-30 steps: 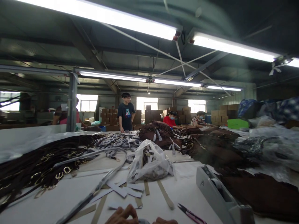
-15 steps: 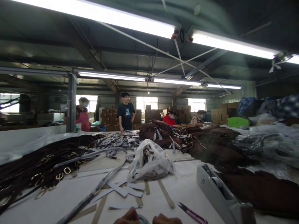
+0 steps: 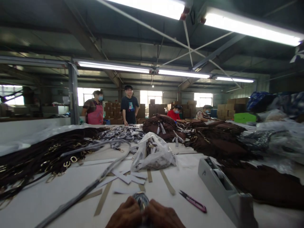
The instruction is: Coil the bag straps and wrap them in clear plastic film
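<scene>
Low in the middle of the head view, my left hand and my right hand are side by side, fingers curled round a coiled grey strap. The top of the coil shows between them; its lower part is hidden. Pink-handled thread snips lie to the right of my right hand. Beyond the hands are white strips and tan strips. A long grey-wrapped strap runs over the table on the left.
A grey tape dispenser stands at the right. Further back are an open plastic bag, brown straps with gold buckles, coiled grey straps and brown fabric piles. Several people are across the table.
Both hands have risen further into view with the coil, closer together. The camera view has tilted downward. At the left, the person in the pink apron has moved right, out from behind the post.
</scene>
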Action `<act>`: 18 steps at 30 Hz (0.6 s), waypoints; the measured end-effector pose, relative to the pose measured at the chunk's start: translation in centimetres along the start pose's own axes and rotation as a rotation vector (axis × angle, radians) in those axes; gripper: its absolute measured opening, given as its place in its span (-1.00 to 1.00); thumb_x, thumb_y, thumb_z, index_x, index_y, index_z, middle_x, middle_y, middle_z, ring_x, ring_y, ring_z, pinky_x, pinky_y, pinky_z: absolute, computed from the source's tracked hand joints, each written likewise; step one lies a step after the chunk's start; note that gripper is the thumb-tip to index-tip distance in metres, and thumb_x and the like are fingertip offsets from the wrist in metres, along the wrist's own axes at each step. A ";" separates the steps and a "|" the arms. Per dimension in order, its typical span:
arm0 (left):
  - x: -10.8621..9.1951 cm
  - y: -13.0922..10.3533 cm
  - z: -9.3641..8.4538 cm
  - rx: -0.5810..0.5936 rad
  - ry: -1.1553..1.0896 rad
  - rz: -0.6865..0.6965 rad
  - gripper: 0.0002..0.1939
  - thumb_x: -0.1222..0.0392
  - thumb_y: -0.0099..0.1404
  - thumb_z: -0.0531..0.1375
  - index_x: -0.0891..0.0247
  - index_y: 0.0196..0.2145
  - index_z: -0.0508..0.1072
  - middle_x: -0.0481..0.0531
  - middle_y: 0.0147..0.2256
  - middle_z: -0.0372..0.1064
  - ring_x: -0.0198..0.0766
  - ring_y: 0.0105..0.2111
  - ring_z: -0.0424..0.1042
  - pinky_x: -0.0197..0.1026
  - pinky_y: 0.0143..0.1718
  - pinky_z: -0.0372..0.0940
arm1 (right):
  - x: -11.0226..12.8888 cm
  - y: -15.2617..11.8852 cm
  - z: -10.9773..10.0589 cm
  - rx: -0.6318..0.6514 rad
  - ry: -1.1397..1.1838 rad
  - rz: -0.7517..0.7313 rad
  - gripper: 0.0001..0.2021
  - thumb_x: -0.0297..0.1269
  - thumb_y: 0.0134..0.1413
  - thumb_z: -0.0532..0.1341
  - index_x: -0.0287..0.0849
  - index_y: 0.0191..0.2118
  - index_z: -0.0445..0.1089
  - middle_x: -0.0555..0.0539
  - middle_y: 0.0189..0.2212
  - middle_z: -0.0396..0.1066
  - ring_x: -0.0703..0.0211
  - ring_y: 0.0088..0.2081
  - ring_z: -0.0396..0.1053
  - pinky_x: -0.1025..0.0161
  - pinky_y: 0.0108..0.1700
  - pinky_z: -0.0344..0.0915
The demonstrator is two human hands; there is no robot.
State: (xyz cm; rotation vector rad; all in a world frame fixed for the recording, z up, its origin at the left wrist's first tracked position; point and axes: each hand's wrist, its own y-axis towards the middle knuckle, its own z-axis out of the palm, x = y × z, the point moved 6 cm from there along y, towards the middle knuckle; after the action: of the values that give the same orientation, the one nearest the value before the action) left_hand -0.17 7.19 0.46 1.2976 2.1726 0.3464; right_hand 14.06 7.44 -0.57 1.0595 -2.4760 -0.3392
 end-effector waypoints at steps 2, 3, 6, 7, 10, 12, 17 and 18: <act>-1.6 0.2 -1.1 0.079 -0.057 -0.034 -0.94 0.17 0.46 0.18 0.11 -0.18 0.47 0.00 -0.19 0.53 -0.13 -0.16 0.40 -0.14 0.02 0.23 | 0.2 -0.5 -2.3 0.071 0.078 0.027 -0.59 -0.24 0.12 0.36 -0.04 0.08 0.36 -0.02 -0.10 0.53 0.07 -0.15 0.49 0.29 -0.20 0.32; -2.1 0.3 -1.9 0.100 -0.091 -0.052 -0.92 0.20 0.47 0.16 0.14 -0.21 0.46 0.00 -0.22 0.50 -0.13 -0.17 0.38 -0.13 0.03 0.21 | 0.0 -0.7 -3.4 0.091 0.090 0.064 -0.57 -0.27 0.13 0.35 -0.05 0.12 0.36 -0.03 -0.10 0.52 0.06 -0.13 0.48 0.27 -0.16 0.31; -2.5 0.6 -3.7 0.089 -0.202 -0.060 -0.87 0.23 0.48 0.14 0.19 -0.27 0.44 0.05 -0.25 0.47 -0.10 -0.15 0.33 -0.13 -0.06 0.22 | -0.7 -1.1 -5.1 0.169 0.115 0.176 -0.52 -0.35 0.14 0.37 -0.07 0.18 0.37 -0.01 -0.22 0.54 0.10 -0.21 0.45 0.27 -0.19 0.24; -2.3 0.6 -3.8 0.117 -0.220 -0.069 -0.87 0.25 0.48 0.14 0.19 -0.26 0.45 0.06 -0.22 0.47 -0.10 -0.12 0.33 -0.13 -0.05 0.22 | -0.7 -1.0 -5.2 0.179 0.111 0.162 -0.48 -0.36 0.15 0.38 -0.06 0.22 0.36 -0.01 -0.22 0.54 0.10 -0.20 0.45 0.26 -0.18 0.24; -1.9 0.5 -3.7 0.181 -0.238 -0.080 -0.87 0.29 0.47 0.14 0.19 -0.21 0.50 0.09 -0.15 0.46 -0.09 -0.07 0.33 -0.12 -0.02 0.24 | -0.1 -0.4 -4.8 0.184 0.062 0.039 -0.45 -0.33 0.16 0.42 0.02 0.25 0.36 -0.03 -0.16 0.54 0.04 -0.11 0.44 0.23 -0.10 0.22; -1.7 0.4 -3.7 0.187 -0.228 -0.084 -0.88 0.29 0.46 0.16 0.20 -0.21 0.51 0.10 -0.13 0.45 -0.09 -0.07 0.33 -0.11 -0.02 0.25 | 0.2 0.3 -4.2 0.193 0.040 -0.029 -0.50 -0.30 0.17 0.43 0.07 0.21 0.41 -0.03 -0.14 0.55 0.03 -0.08 0.45 0.22 -0.08 0.22; -1.5 0.5 -3.9 0.228 -0.192 -0.068 -0.87 0.24 0.49 0.17 0.21 -0.26 0.47 0.08 -0.16 0.42 -0.11 -0.07 0.33 -0.12 0.00 0.26 | -0.7 2.4 -3.4 0.261 0.136 -0.036 -0.68 -0.39 0.15 0.43 0.02 0.02 0.57 0.00 -0.13 0.60 0.08 -0.10 0.51 0.28 -0.11 0.23; -1.5 0.5 -4.0 0.218 -0.173 -0.052 -0.89 0.22 0.49 0.17 0.20 -0.24 0.46 0.07 -0.17 0.42 -0.12 -0.08 0.33 -0.13 -0.02 0.26 | -0.9 2.7 -3.3 0.278 0.160 -0.023 -0.70 -0.40 0.13 0.44 0.01 -0.02 0.59 0.00 -0.14 0.61 0.09 -0.11 0.51 0.29 -0.12 0.24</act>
State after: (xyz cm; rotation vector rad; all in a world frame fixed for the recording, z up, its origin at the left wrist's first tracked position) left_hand -1.65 6.35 4.37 1.3297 2.1368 -0.0242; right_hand 14.53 9.76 3.10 1.1734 -2.4143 0.0845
